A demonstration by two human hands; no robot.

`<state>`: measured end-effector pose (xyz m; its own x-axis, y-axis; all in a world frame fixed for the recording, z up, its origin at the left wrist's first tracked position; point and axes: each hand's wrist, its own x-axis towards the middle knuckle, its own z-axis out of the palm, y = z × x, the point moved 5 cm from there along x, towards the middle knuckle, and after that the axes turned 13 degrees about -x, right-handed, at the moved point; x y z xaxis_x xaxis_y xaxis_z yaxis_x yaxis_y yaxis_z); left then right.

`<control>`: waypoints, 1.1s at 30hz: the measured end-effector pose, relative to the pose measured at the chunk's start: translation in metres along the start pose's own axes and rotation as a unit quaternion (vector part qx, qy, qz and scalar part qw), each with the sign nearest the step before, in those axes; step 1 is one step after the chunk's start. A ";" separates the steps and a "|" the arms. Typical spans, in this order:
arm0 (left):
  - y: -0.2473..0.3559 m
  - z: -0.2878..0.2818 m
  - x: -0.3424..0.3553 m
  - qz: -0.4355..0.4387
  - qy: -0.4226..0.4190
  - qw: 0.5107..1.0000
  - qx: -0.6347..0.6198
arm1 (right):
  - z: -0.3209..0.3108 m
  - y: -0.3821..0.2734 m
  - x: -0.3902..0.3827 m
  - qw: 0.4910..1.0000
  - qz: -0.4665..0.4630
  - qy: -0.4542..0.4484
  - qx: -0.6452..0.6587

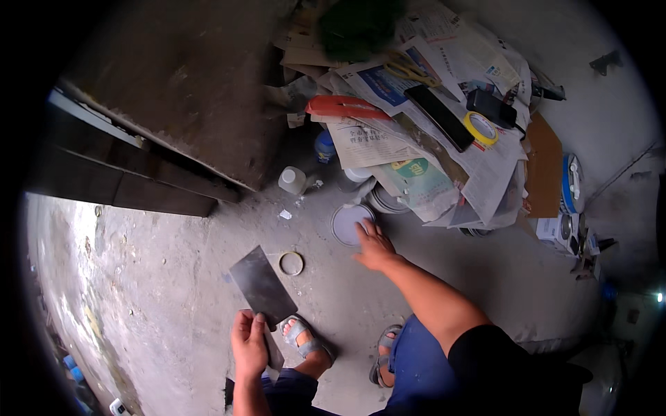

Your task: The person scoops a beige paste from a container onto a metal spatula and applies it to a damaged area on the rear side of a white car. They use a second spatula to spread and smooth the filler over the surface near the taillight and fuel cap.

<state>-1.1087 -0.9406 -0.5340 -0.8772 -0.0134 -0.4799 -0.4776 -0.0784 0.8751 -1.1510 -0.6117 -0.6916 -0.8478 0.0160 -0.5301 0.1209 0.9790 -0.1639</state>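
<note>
My left hand point(250, 344) pinches a dark grey rectangular flat sheet point(265, 288) between thumb and fingers; its material is unclear. A second, paler flat piece point(273, 352) shows beside the same hand. My right hand point(375, 247) reaches out with fingers apart, over the near right edge of a round can point(347, 225) with a pale grey top. Whether the fingertips touch it I cannot tell. A thin yellowish ring point(291, 263) lies on the floor just beyond the dark sheet.
Newspapers point(368, 142) are heaped ahead, bearing a black phone point(440, 118), yellow tape point(481, 128), scissors point(412, 71) and a red packet point(347, 107). A white bottle point(292, 180) and another can point(388, 200) stand nearby. A dark, worn panel point(180, 90) occupies the far left.
</note>
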 end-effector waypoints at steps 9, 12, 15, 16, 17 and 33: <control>0.024 -0.034 -0.030 -0.019 0.088 0.996 -0.014 | -0.011 -0.023 0.043 0.992 -0.041 0.000 -0.122; 0.026 -0.036 -0.038 -0.028 0.092 0.995 -0.008 | -0.009 -0.020 0.046 0.989 -0.060 -0.018 -0.132; 0.026 -0.038 -0.043 -0.026 0.101 0.994 -0.005 | -0.008 -0.023 0.049 0.984 -0.085 -0.026 -0.155; 0.025 -0.038 -0.044 -0.006 0.101 0.995 -0.006 | -0.009 -0.024 0.049 0.982 -0.093 -0.030 -0.164; 0.024 -0.037 -0.045 0.016 0.102 0.995 -0.007 | -0.009 -0.026 0.049 0.980 -0.097 -0.031 -0.169; 0.024 -0.035 -0.042 0.006 0.083 0.996 -0.014 | -0.014 -0.024 0.036 0.964 -0.150 0.047 -0.216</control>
<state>-1.0818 -0.9764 -0.4952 -0.8615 -0.1799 -0.4748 -0.4633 -0.1041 0.8801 -1.1918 -0.6319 -0.6951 -0.8566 -0.2831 -0.4314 -0.3466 0.9350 0.0748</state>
